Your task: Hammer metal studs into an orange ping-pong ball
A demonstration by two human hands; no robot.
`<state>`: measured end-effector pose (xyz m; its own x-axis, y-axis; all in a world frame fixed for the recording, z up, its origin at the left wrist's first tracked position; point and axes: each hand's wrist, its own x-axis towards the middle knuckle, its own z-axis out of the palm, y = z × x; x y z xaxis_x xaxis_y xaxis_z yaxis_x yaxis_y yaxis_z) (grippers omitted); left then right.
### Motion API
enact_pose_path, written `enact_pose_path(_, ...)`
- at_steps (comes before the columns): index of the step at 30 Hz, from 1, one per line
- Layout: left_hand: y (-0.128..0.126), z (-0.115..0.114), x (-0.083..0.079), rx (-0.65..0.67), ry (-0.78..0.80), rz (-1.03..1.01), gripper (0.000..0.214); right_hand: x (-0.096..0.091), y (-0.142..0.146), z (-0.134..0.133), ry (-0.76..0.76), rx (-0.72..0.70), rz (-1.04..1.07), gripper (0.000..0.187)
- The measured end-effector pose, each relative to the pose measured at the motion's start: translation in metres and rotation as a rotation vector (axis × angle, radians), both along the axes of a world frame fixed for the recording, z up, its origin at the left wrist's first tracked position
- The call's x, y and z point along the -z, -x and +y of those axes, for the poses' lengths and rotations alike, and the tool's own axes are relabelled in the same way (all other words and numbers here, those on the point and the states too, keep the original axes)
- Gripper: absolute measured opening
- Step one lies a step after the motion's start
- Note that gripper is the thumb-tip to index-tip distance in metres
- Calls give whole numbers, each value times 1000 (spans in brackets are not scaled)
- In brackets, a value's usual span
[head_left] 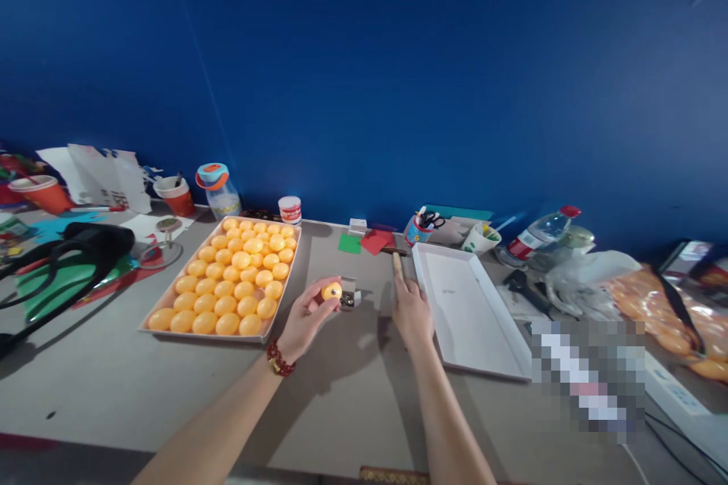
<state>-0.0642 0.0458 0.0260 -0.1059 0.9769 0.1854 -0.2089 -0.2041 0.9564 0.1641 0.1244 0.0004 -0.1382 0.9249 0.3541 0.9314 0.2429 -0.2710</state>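
A person's bare forearms reach over a gray table (341, 409) from its near edge toward a blue wall (364, 91). The two hands are apart. The left hand (302, 322) pinches an orange ball (330, 292) between thumb and fingers, a dark spot showing on it. Just beside the ball, partly hidden by that hand, sits a small box (357, 295) with dark contents. The right hand (413, 311) has its fingers at the near end of a wooden stick (396, 265); whether they grip it, I cannot tell.

At left, a shallow carton (262, 337) of orange balls has its right edge near the left hand. At right, the long side of a white tray (472, 318) runs just beside the right hand. Bare tabletop lies between the forearms; farther back, green paper (349, 244) and red paper (378, 241) bound that strip.
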Motion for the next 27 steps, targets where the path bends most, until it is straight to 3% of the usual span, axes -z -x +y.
enact_pose_path(5, 1, -3, -4, 75, -22, 25, 42, 2, 1, 0, 14, 14, 64, 53)
enact_pose_path(10, 1, -2, -7, 67, -4, -33, 41, -5, -7, 5, 24, 3, 472, 47)
enact_pose_path(13, 2, 1, -5, 52, -3, -104, 38, -19, -6, 2, -7, 1, 648, 56)
enact_pose_path(15, 3, 4, -3, 46, -8, -137, 35, -33, 0, -6, -19, -61, 953, 64)
enact_pose_path(18, 5, 9, 2, 32, -22, -152, 33, -50, 12, -22, 130, -177, 1201, 57)
enact_pose_path(21, 7, 13, 6, 4, -20, -128, 35, -56, 22, -37, 381, -181, 1135, 31)
enact_pose_path(23, 8, 16, 8, -26, -18, -97, 37, -53, 25, -46, 463, -260, 1003, 30)
enact_pose_path(25, 9, 17, 9, -59, -20, -52, 40, -49, 27, -53, 445, -399, 779, 28)
enact_pose_path(27, 11, 18, 8, -86, -13, -5, 43, -46, 28, -59, 333, -489, 529, 25)
